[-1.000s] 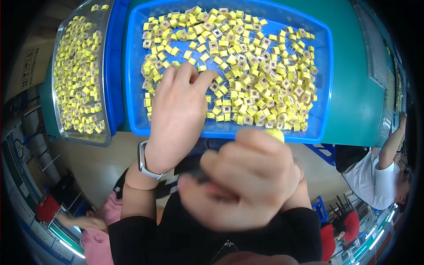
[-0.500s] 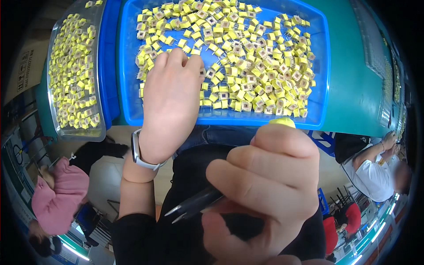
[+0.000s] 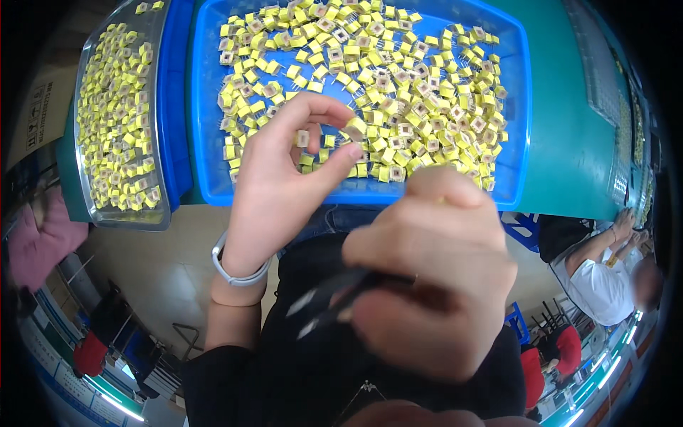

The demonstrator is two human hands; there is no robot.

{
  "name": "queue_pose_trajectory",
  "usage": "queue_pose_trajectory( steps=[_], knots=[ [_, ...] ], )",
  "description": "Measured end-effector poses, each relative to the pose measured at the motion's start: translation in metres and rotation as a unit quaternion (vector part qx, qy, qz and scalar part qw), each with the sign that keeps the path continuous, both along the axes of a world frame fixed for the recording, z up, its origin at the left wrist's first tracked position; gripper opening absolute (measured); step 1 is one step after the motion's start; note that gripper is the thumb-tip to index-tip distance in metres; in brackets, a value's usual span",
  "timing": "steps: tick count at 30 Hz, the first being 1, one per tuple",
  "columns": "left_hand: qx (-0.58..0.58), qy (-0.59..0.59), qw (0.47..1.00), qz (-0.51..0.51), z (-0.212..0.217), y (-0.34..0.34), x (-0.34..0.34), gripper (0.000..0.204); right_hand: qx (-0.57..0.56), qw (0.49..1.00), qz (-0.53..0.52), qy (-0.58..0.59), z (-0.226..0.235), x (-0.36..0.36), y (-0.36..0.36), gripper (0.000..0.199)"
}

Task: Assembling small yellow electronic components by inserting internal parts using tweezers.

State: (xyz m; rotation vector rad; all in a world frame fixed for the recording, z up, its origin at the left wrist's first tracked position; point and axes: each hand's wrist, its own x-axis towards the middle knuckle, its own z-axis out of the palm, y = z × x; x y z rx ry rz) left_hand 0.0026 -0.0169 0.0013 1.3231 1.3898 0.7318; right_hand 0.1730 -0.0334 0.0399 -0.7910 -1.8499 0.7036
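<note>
Over blue tray (image 3: 514, 171) | left hand (image 3: 272, 162) holds yellow component (image 3: 356, 128) | dark-lettered carton (image 3: 55, 85)

Yellow component (image 3: 355, 129) in left grip (image 3: 276, 164), loose components (image 3: 430, 107) heaped in blue tray (image 3: 525, 135), dark tweezers (image 3: 343, 286) in right grip (image 3: 455, 256)

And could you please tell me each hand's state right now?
Left hand: curled, apparently pinching a small yellow part.
Right hand: closed, holding black tweezers, motion-blurred.
</note>
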Motion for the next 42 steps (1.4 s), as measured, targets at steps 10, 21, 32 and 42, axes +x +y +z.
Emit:
queue_pose_trajectory(
  steps=[10, 21, 32, 42],
  knots=[
    [-0.043, -0.21, 0.977, 0.017, -0.003, 0.002, 0.0, 0.035, -0.09, 0.99, -0.095, -0.06, -0.047, 0.028, 0.01, 0.033],
    [0.054, -0.246, 0.967, 0.032, -0.023, 0.001, -0.007, 0.035, -0.018, 0.995, -0.062, -0.083, -0.049, 0.02, 0.018, 0.025],
    [0.092, -0.258, 0.961, 0.028, -0.024, 0.002, -0.007, 0.03, 0.01, 0.993, -0.055, -0.108, -0.048, 0.015, 0.02, 0.021],
    [0.061, -0.28, 0.958, 0.011, -0.023, 0.0, -0.014, 0.03, 0.017, 0.992, -0.053, -0.116, -0.05, 0.016, 0.022, 0.026]
  ],
)
